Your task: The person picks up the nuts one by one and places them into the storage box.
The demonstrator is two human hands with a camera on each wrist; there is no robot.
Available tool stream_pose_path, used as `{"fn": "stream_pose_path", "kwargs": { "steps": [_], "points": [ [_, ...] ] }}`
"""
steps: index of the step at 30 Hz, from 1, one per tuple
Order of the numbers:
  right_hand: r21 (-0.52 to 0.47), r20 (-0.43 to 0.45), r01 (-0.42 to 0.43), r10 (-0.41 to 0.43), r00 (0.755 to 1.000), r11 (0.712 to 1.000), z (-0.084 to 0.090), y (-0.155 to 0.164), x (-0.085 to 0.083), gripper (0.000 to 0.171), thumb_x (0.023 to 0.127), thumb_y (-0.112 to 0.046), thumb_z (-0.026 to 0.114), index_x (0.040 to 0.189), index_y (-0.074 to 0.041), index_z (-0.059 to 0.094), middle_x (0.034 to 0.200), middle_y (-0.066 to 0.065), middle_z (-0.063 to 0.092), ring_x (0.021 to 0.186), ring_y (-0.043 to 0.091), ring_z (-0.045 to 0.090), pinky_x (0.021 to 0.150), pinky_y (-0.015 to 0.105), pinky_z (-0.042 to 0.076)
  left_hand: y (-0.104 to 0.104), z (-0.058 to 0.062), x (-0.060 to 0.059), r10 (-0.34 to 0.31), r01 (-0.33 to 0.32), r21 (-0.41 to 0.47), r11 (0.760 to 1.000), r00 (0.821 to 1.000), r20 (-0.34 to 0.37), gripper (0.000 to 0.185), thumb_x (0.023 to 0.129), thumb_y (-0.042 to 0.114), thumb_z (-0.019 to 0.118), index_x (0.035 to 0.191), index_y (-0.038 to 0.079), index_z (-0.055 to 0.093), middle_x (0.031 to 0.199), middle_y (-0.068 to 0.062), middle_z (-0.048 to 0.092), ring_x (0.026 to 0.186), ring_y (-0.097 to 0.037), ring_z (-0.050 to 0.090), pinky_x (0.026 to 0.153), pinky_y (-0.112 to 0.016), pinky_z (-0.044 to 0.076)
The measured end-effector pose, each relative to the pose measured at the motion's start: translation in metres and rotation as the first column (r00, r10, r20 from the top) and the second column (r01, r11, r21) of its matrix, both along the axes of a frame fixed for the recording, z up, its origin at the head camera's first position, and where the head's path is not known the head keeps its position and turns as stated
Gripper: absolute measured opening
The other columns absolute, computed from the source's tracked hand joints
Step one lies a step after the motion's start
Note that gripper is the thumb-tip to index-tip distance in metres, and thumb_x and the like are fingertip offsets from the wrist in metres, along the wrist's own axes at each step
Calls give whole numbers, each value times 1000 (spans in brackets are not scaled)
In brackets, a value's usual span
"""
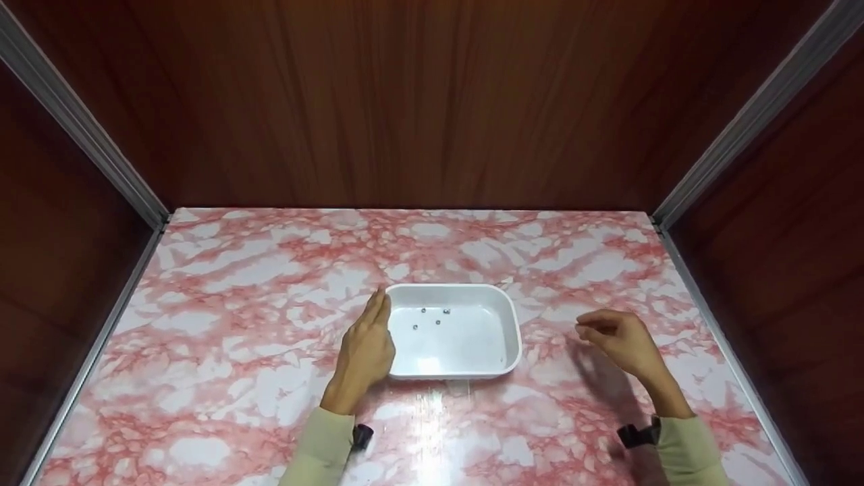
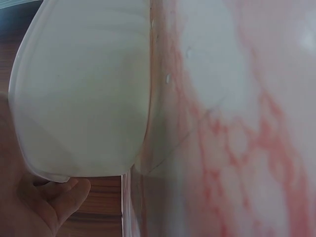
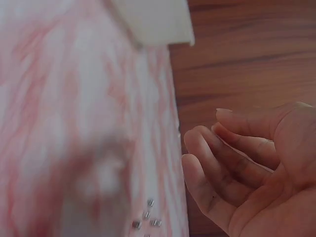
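A white rectangular tray [image 1: 516, 331] sits mid-table with several tiny metal pieces [image 1: 432, 318] scattered on its floor. My left hand [image 1: 372, 327] lies flat against the tray's left wall, fingers straight. In the left wrist view the tray's outer wall [image 2: 84, 89] fills the frame above the fingertips [image 2: 59, 197]. My right hand [image 1: 597, 332] hovers right of the tray, apart from it, with its fingers loosely curled and nothing visible in them. The right wrist view shows the curled fingers [image 3: 222, 163] above a few small metal pieces [image 3: 147, 219] lying on the table, and the tray's corner [image 3: 158, 19].
The table top [image 1: 236, 283] is pink-and-white marble pattern. Dark wood panels [image 1: 418, 101] wall it in at the back and both sides, with metal rails [image 1: 81, 128] along the side edges.
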State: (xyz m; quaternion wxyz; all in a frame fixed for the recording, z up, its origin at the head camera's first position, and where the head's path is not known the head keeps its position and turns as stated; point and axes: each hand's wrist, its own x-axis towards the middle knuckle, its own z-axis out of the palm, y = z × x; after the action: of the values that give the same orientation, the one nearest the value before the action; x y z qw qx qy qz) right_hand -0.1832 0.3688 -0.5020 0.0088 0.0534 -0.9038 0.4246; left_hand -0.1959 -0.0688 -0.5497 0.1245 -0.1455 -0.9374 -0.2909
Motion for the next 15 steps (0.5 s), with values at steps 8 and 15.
{"fn": "stream_pose_path", "kwargs": {
  "steps": [8,15],
  "points": [
    [188,-56,28,-18,998,982,-16,21,10,20,95,-5,74,113,2,78,114,19,78,100,33,76,84,25,62,1,-2,-1,-2,1,8,1000,1000,16,49,104,2,44,151,-11,47,164,-26,42,152,-41,45,117,-52,48],
    [298,-102,29,2,995,954,-27,32,10,26,93,-3,76,119,3,75,106,20,80,90,37,78,77,40,65,0,-1,-1,3,-3,3,1000,1000,18,50,104,3,44,152,-10,46,165,-25,41,153,-39,44,117,-51,48]
  ]
}}
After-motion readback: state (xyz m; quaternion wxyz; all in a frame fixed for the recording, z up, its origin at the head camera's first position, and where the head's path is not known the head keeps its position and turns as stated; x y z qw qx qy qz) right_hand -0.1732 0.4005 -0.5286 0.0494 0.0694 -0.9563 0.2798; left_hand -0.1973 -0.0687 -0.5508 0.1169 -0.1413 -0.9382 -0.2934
